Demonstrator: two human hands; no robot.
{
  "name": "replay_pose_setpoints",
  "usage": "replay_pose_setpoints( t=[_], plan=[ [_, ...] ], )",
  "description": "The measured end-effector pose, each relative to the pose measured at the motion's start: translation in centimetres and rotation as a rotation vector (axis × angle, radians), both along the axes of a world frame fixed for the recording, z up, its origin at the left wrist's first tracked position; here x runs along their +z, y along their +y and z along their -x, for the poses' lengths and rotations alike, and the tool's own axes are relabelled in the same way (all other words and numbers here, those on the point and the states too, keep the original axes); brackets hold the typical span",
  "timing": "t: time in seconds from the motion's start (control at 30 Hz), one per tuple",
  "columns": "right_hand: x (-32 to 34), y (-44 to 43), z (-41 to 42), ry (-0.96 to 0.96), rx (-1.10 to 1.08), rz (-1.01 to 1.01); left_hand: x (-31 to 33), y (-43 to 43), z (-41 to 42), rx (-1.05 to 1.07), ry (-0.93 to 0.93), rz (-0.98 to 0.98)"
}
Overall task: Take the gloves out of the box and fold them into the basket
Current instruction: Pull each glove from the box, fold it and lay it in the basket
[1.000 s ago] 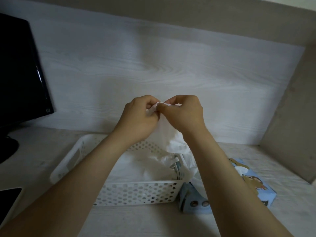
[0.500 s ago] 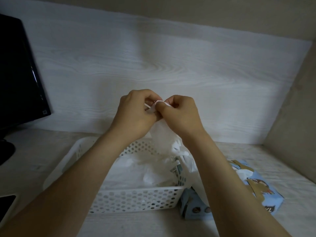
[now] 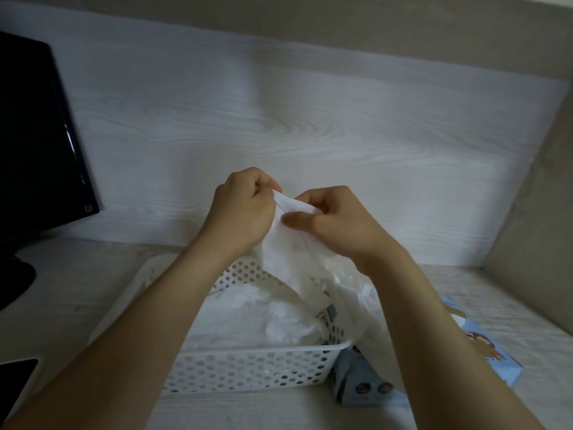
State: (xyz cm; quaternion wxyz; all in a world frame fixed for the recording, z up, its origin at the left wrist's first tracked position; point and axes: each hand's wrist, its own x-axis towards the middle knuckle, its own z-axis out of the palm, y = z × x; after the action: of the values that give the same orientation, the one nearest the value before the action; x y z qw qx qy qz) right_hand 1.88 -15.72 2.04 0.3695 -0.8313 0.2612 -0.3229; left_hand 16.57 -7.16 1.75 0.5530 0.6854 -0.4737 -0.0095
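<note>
Moved a little apart now, I see the left hand (image 3: 243,212) and right hand (image 3: 338,225) both pinching the white glove (image 3: 288,243) over the basket (image 3: 248,367).

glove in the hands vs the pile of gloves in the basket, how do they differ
The glove is pinched at its top by the left hand and right hand; the pile in the basket lies untouched. The glove hangs long and loose; the pile lies low and crumpled. Both are thin and white.
</note>
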Motion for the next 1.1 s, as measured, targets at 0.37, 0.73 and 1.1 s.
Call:
replay_pose_setpoints(
  t=[0.37, 0.73, 1.1],
  plan=[
    [0.5, -0.1, 0.9, 0.128, 0.067, -0.153, 0.0, 0.2, 0.7, 0.137, -0.031, 0.178],
    [1.1, -0.4, 2.5, 0.249, 0.157, -0.604, 0.8, 0.9, 0.7, -0.063, 0.119, -0.132],
    [-1.6, -0.1, -0.9, 0.615, 0.057, 0.069, 0.1, 2.4, -1.2, -0.073, -0.564, -1.092]
  ],
)
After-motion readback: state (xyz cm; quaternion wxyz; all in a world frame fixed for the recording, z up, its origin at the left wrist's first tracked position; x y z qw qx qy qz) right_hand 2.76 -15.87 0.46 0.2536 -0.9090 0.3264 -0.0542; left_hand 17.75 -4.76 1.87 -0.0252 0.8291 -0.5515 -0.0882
